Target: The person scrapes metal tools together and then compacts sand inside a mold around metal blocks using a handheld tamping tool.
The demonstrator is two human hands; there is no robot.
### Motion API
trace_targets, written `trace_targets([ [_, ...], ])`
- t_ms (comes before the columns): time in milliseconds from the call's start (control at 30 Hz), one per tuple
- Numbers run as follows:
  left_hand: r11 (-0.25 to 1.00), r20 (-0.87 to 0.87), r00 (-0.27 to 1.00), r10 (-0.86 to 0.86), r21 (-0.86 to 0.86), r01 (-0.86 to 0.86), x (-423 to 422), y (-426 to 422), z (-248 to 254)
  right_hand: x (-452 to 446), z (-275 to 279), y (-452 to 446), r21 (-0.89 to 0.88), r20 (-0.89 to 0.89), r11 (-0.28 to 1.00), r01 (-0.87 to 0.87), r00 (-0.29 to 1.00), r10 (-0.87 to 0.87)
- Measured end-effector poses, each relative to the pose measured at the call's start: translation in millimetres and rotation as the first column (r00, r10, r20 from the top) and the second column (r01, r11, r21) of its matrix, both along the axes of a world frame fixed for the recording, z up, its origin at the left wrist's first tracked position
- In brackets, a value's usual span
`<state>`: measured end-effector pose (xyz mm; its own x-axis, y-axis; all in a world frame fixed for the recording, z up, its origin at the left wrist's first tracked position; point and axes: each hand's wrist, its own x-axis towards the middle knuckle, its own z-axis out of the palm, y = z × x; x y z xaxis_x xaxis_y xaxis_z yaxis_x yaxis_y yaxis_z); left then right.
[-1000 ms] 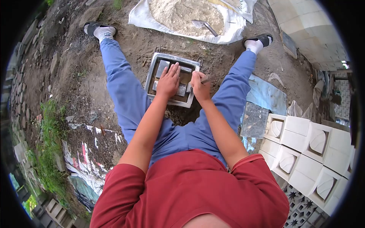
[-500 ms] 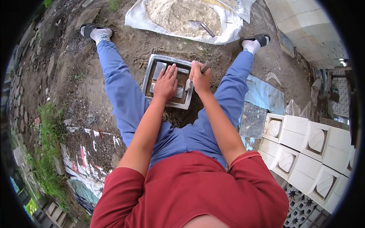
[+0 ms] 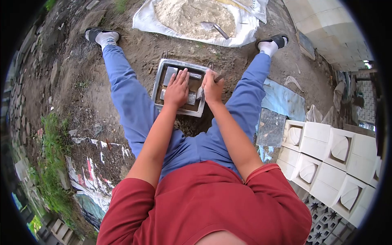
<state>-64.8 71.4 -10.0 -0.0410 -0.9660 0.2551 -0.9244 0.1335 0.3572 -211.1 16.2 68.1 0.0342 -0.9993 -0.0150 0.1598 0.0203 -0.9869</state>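
A square metal mould (image 3: 157, 87) lies on the ground between my legs, with grey metal blocks (image 3: 169, 76) inside its frame. My left hand (image 3: 177, 90) rests flat on the blocks, fingers stretched forward. At the mould's right edge my right hand (image 3: 212, 86) is closed round the dark handle of a small trowel (image 3: 220, 77). The trowel's pale blade (image 3: 200, 93) points down by the mould's right inner side, partly hidden by the hand.
Ahead, a white sack (image 3: 143, 21) bears pale powder (image 3: 183, 16) and another trowel (image 3: 220, 30). White patterned blocks (image 3: 318, 136) are stacked at the right, near a blue sheet (image 3: 283, 100) and a grey slab (image 3: 271, 128). Grass (image 3: 55, 151) grows at the left.
My right hand with the trowel has shifted slightly along the mould's right edge, first forward and then back towards me. My left hand stays flat on the blocks. The whole view has drifted slightly.
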Motion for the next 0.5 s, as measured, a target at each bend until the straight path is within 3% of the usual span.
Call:
trace_targets([
  [67,1.000,0.004,1.000,0.000,0.020,0.000,1,-1,-3,-3,-11,2,-0.049,-0.105,0.992,-0.114,0.989,0.108],
  [133,0.999,-0.008,1.000,0.009,0.035,-0.009,2,-6,-2,0,3,-8,0.014,-0.042,0.993,-0.118,0.992,0.118],
  [333,1.000,0.008,1.000,-0.006,0.023,0.005,2,-1,-3,-3,-12,5,-0.011,-0.032,1.000,0.015,0.999,-0.016],
  [367,1.000,0.011,1.000,-0.015,0.015,0.015,0,0,-1,-3,-20,8,-0.012,0.072,1.000,-0.010,0.997,0.011],
  [500,1.000,0.000,1.000,-0.001,0.021,0.001,1,-2,-5,-6,14,-10,0.085,0.084,0.996,0.003,0.996,-0.010],
])
